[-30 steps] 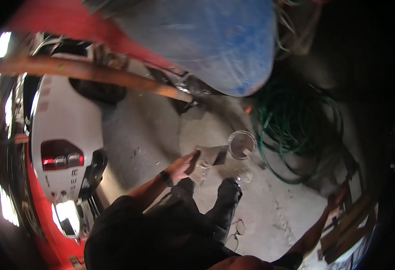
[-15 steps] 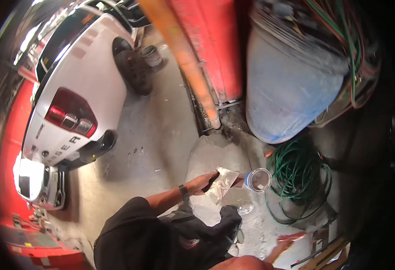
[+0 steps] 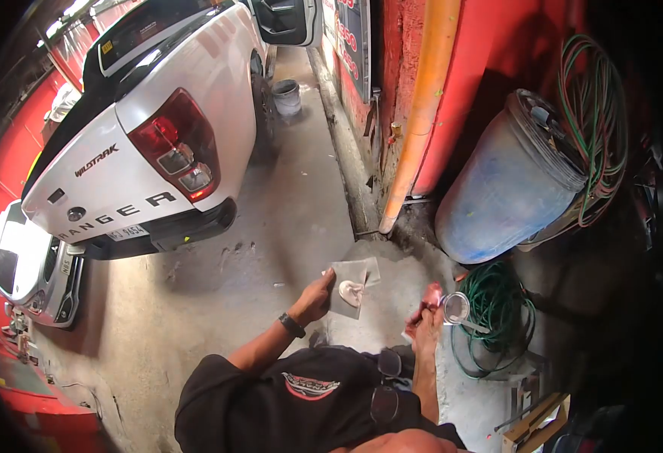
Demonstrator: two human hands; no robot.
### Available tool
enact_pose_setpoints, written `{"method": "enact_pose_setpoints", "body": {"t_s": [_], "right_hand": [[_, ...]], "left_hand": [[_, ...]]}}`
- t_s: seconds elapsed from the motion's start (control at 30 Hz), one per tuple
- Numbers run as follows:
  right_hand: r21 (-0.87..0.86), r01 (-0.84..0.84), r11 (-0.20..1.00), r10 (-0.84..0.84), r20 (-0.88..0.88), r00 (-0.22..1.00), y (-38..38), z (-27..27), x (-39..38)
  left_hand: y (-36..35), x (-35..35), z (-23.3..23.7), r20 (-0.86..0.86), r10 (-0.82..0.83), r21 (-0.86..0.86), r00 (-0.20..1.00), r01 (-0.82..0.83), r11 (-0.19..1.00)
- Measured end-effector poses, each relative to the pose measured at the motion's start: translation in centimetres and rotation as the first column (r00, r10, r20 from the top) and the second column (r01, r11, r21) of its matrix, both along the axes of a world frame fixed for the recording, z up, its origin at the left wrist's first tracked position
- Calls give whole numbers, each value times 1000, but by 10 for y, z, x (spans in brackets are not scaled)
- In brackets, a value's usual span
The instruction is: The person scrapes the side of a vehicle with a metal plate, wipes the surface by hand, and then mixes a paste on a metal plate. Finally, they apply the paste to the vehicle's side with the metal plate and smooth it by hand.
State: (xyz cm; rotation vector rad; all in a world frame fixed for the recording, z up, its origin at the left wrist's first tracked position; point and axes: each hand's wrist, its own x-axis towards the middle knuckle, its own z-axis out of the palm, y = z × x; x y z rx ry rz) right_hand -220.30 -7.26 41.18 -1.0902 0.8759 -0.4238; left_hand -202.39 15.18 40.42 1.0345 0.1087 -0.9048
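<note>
My left hand point(image 3: 315, 297) grips the edge of a flat, pale sheet point(image 3: 367, 272) that carries a lump of whitish paste point(image 3: 351, 293). To the right, my right hand point(image 3: 424, 326) has its fingers wrapped round a red object point(image 3: 431, 296), whose exact shape is hard to make out. Just beyond that hand is an open round can point(image 3: 456, 307) with pale contents. A light flat stick point(image 3: 474, 326) shows beside the can's rim.
A white pickup truck point(image 3: 150, 136) stands at the left, a smaller car point(image 3: 33, 264) behind it. An orange pipe point(image 3: 424, 113) runs down the red wall. A blue drum point(image 3: 497, 181) and a coiled green hose point(image 3: 494, 309) are at the right; a bucket point(image 3: 287, 98) stands farther back.
The view has tilted up and shifted. My right hand has moved up from the lower right to beside the can, with the red object. My left hand still holds the sheet, now farther from the can.
</note>
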Motion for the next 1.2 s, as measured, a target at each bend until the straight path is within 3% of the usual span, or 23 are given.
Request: {"method": "enact_pose_setpoints", "body": {"t_s": [0.07,0.1,0.13,0.2,0.3,0.33,0.4,0.47,0.57,0.87,0.97,1.07,1.2], "right_hand": [[-96,-103,990,105,20,994,18,28,20],[-150,-146,978,155,52,987,24,33,24],[-201,-182,962,201,74,977,28,38,27],[-450,-182,874,247,89,965,32,36,39],[-406,-349,845,377,-11,926,36,82,47],[-407,-376,832,409,-6,912,37,89,52],[-656,-333,678,432,-12,902,24,74,66],[-723,-318,614,438,-23,899,32,83,66],[-611,-351,710,421,-32,907,38,104,67],[-577,-381,722,514,79,854,43,118,68],[-815,-312,489,500,-32,866,40,123,71],[-585,-469,662,502,-120,857,45,133,67],[-421,-557,716,614,0,789,52,131,62]], "left_hand": [[18,4,9,-33,55,-105,998,-58,993],[27,19,-42,37,84,-109,996,-79,991],[33,23,-42,373,33,85,927,-69,994],[33,28,-24,205,162,13,965,-168,986],[36,36,12,-47,107,-196,993,-115,974],[34,35,31,-69,81,-224,994,-94,970],[25,27,82,-63,106,-160,992,-115,980],[25,33,76,-51,82,-199,995,-90,976],[19,43,77,-44,56,-211,997,-64,975],[11,39,105,-29,8,-257,1000,-16,966],[16,40,101,-16,-21,-241,1000,16,970],[21,38,106,8,-36,-211,999,37,977],[30,40,105,22,-84,-162,996,86,983]]}}
